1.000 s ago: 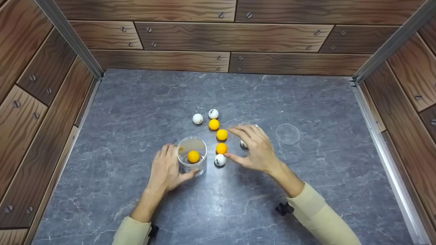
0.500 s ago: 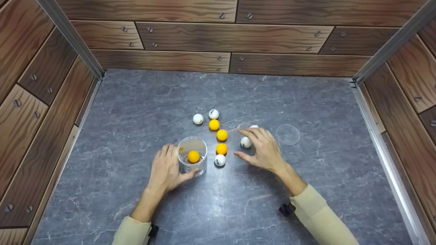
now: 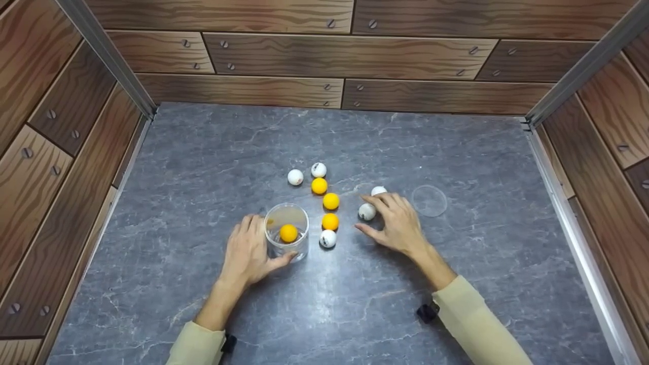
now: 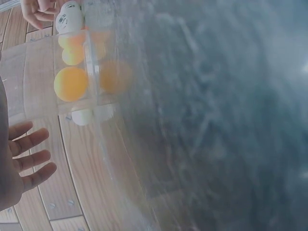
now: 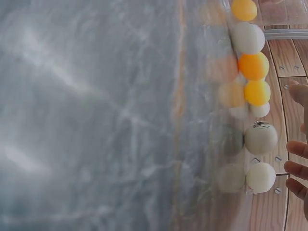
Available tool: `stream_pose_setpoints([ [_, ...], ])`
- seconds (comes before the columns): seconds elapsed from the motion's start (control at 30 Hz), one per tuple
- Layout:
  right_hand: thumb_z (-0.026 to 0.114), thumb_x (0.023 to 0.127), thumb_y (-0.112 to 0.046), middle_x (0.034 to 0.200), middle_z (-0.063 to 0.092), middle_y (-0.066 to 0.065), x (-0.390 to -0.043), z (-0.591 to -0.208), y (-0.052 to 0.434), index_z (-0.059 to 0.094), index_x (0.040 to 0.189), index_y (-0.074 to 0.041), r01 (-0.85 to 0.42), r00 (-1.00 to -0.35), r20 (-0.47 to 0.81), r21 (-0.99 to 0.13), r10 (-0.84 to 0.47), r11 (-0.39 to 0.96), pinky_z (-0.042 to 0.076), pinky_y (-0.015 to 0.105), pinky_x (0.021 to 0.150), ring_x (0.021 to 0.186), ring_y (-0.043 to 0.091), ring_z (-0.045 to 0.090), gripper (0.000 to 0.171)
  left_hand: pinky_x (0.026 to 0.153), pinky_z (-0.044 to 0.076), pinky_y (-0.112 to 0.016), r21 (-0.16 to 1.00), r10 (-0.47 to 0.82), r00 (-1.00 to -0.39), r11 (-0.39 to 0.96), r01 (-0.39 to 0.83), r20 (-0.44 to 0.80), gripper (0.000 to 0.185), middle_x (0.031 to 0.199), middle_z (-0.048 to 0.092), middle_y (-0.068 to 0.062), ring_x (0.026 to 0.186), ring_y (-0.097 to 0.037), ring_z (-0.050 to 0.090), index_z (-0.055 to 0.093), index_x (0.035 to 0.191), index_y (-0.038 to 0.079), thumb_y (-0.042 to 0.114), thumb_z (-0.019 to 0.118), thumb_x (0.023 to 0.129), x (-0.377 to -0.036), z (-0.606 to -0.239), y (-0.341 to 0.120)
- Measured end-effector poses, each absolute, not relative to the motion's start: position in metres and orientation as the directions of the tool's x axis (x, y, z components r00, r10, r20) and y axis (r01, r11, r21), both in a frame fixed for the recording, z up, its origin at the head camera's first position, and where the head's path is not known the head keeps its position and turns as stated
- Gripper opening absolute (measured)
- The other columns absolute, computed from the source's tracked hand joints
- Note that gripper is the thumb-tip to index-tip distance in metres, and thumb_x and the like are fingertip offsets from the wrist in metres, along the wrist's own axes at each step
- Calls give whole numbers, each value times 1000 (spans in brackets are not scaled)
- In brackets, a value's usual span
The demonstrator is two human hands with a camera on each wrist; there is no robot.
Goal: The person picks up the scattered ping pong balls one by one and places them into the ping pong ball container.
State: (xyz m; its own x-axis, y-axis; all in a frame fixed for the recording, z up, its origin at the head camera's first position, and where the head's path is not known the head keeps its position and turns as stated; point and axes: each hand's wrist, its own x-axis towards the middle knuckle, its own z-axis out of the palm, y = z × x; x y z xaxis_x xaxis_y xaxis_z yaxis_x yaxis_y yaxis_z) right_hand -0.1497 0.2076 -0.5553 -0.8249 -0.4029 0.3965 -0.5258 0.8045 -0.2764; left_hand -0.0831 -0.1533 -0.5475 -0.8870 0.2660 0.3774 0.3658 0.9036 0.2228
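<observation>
White ball (image 3: pixel 366 211) lies just beside right hand (image 3: pixel 399 226) grip; untouched

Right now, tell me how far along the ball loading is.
Done: one orange ball sits inside the clear plastic cup, which the left hand grips on the grey stone-look table.
In hand: the right hand hovers open by two white balls, holding nothing.
Left: three orange balls and five white ones lie outside the cup; the clear round lid lies off to the right.
</observation>
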Motion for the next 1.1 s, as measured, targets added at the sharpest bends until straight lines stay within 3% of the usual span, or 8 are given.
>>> stream_pose_setpoints([
  [0.4,78,88,-55,118,70,8,-153,-563,209,69,134,-17,-492,-844,365,-238,-393,837,54,47,83,99,31,67,60,85,54,-45,218,258,-894,910,352,367,96,112,66,-17,108,-33,62,61,126,-2,79,67,76,-83,-545,-153],
  [0.9,78,91,-48,116,71,9,-155,-568,210,71,133,-17,-465,-864,328,-227,-383,855,55,46,84,100,31,67,53,83,53,-43,192,263,-883,914,356,388,97,112,67,-16,107,-32,62,61,126,-3,80,66,76,-83,-547,-152],
  [1.1,80,90,-41,112,72,9,-155,-570,211,75,125,-15,-477,-853,349,-223,-387,850,55,47,83,97,31,67,43,82,54,-45,186,265,-888,917,353,376,101,113,67,-17,108,-33,63,60,128,-4,81,66,76,-83,-547,-152],
])
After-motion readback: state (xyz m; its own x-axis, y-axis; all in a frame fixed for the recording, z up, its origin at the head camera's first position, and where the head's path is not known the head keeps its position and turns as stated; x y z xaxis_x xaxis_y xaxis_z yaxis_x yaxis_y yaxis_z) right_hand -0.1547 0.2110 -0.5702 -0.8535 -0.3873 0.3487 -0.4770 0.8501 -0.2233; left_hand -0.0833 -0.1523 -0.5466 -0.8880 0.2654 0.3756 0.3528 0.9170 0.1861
